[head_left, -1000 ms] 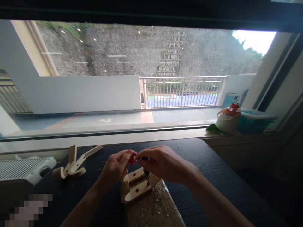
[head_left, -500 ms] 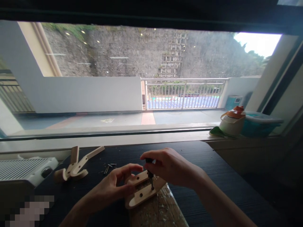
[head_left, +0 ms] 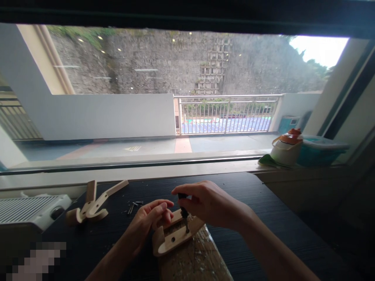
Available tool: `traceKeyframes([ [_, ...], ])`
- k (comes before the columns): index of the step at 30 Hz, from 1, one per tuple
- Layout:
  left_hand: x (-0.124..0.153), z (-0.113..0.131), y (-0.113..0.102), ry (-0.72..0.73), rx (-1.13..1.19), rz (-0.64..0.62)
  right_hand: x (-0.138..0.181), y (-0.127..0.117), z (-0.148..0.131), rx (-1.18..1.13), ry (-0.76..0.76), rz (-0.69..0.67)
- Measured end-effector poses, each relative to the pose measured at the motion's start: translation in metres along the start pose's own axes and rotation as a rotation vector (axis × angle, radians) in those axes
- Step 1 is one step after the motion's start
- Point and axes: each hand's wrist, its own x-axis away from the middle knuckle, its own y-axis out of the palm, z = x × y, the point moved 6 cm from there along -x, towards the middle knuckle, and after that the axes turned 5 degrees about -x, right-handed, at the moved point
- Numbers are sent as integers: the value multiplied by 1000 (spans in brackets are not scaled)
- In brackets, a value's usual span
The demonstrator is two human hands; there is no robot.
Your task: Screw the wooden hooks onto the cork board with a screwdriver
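Our right hand [head_left: 212, 205] pinches the dark handle of a small driver [head_left: 184, 212] between thumb and fingertips. The tool stands nearly upright, its tip down on the wooden piece [head_left: 171, 239] just below and to the left of the hand. Our left hand [head_left: 150, 218] curls its fingers over the piece's left end and grips it. The piece is pale, smooth wood, two rounded arms with holes, and its long axis runs from near left to far right. It lies on a rough, speckled board [head_left: 196, 259] on the dark, grained bench [head_left: 263, 218]. A few small dark screws [head_left: 134, 205] lie just beyond the left hand, and more pale wooden parts [head_left: 90, 207] sit well to the left.
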Motion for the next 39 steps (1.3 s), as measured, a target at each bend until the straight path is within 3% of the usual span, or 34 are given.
traceKeyframes([
  [5,-1,-3,-1,-13,30,32,0,-1,3,41,33,30],
  [12,-1,-5,-3,-10,84,36,3,0,-9,-37,-58,-85],
  [20,-1,-4,-3,-5,57,56,-1,-8,13,40,43,44],
  [26,-1,-3,-3,-5,47,60,0,-5,2,39,5,46],
  [31,-1,-5,-4,-19,87,80,1,6,-10,19,-47,-35],
  [39,0,-2,-2,-5,61,75,0,2,-1,60,4,-2],
])
